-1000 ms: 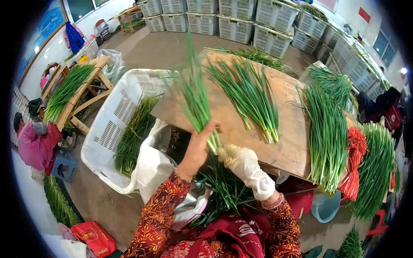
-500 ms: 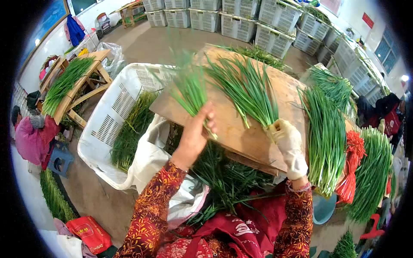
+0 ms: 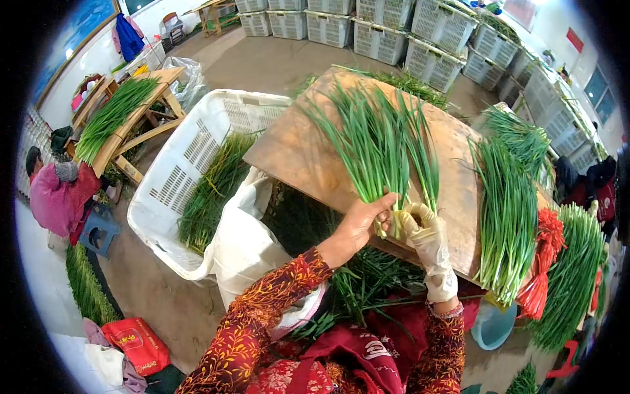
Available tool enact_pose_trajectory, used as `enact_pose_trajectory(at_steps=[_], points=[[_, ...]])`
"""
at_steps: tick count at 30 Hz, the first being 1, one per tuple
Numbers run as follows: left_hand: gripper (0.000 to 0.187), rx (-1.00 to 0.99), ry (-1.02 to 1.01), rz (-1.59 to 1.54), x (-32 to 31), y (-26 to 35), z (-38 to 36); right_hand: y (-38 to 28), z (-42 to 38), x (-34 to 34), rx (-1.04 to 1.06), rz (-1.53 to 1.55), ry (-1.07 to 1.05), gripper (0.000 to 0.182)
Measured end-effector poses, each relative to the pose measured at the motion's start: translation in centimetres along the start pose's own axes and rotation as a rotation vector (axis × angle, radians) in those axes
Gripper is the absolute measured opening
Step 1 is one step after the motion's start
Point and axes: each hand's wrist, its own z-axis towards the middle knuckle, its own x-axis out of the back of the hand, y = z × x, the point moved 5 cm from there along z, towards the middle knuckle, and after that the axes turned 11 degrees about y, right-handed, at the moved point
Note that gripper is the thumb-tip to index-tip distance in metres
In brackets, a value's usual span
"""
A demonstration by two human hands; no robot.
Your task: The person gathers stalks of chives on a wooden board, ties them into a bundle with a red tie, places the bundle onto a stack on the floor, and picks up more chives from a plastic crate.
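My bare left hand is closed around a bunch of green chives near its pale stem ends. The leaves fan away from me across the tilted wooden board. My right hand, in a pale thin glove, is right beside it, its thumb and fingers pinched at the stem ends. A slimmer bundle of chives lies alongside, its lower end at the gloved fingers. Where the two hands meet, the stems are partly hidden. Loose chives lie below the board's near edge, over my lap.
A white basket with chives inside stands left, beside a white sack. On the right lie sorted chives and red ties. A blue bucket is below. Another person sits at far left. Stacked crates line the back.
My left hand has moved right and down with its chives, bringing them against the bundle at my right hand. The view has shifted slightly.
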Motion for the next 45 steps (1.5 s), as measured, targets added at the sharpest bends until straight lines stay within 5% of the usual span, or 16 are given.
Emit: enact_pose_trajectory(at_steps=[3,10,13,16,22,24,27,32,36,38,40,42,44,45], points=[[0.02,-0.051,0.038,-0.016,0.5,1.2,-0.1,2.0,0.2,0.4,-0.322,0.228,0.022,0.013],[0.02,-0.105,0.126,0.017,0.7,2.6,-0.9,2.1,1.8,1.4,-0.197,0.372,0.149,0.014],[0.019,-0.087,0.09,-0.008,2.0,3.0,-0.8,2.1,2.0,3.3,0.136,-0.463,0.22,0.011],[0.02,-0.115,0.052,-0.036,1.8,3.3,-1.0,0.1,1.4,4.2,0.263,-0.567,0.327,0.012],[0.017,-0.111,0.058,0.1,0.5,2.2,-1.9,-1.2,0.3,-1.6,-0.022,0.019,-0.068,0.02],[0.019,-0.126,0.1,0.123,0.8,2.6,-2.2,-0.6,0.5,-1.7,-0.002,0.004,-0.049,0.02],[0.019,-0.117,0.032,0.082,1.6,2.8,-2.2,0.1,0.3,-1.4,-0.299,0.32,-0.031,0.019],[0.019,-0.138,0.046,0.149,1.7,2.2,-2.0,-0.2,0.0,-2.5,-0.228,0.384,-0.114,0.024],[0.024,-0.173,0.166,0.147,2.5,3.9,-2.4,-1.1,-0.8,-2.5,0.114,-0.288,-0.103,0.02],[0.033,-0.349,0.38,0.096,5.4,8.0,-2.4,-2.4,-3.1,-2.6,0.307,-0.469,-0.209,0.02],[0.033,-0.638,0.432,0.094,5.6,12.7,-3.3,1.3,-8.8,-6.2,0.372,-0.794,-0.96,0.028],[0.03,-0.721,0.353,0.056,5.4,14.8,-3.7,1.3,-11.8,-4.7,0.099,-0.537,-1.319,0.036],[0.03,-0.679,0.306,0.02,6.0,14.5,-3.4,-0.7,-7.7,-2.3,0.147,-0.508,-0.866,0.038],[0.029,-0.585,0.293,-0.022,6.3,13.3,-3.1,-1.3,-5.4,-0.3,0.42,-0.373,-0.431,0.037]])
